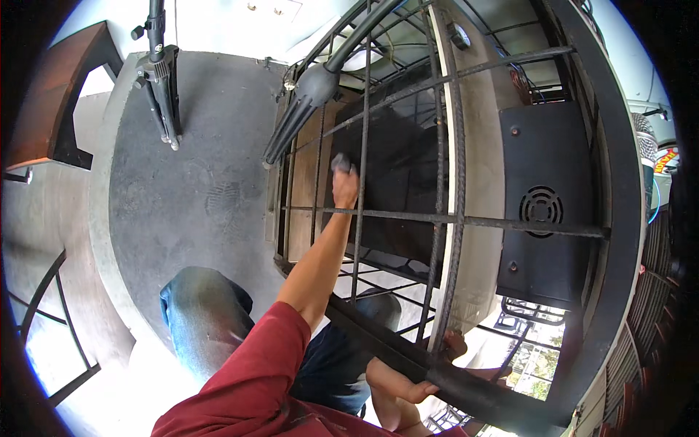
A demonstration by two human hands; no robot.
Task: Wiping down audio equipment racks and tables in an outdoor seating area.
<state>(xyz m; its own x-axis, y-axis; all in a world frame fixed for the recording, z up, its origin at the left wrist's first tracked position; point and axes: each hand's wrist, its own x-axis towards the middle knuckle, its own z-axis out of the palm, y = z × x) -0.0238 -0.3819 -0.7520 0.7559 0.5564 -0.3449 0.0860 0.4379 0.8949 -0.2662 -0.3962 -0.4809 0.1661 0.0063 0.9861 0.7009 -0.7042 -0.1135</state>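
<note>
My left hand [345, 188] reaches in behind the rebar grid [404, 216] of a black metal frame. In its fingers is a small grey bunched object, perhaps a cloth [341, 162]; blur hides its detail. The hand is beside a large dark panel [398, 180] inside the frame, above a strip of brown board [307, 191]. One bar crosses in front of my left wrist. At the lower right, my right hand [401, 379] grips the frame's thick black rail [382, 338], with the thumb lying along it.
A folded black tripod stand [317, 84] leans at the grid, and another tripod [161, 82] stands on the grey floor [191, 180]. A vented black metal box [546, 202] sits right of a pale board [478, 218]. A microphone [644, 136] and a brown cabinet [54, 104] are at the sides.
</note>
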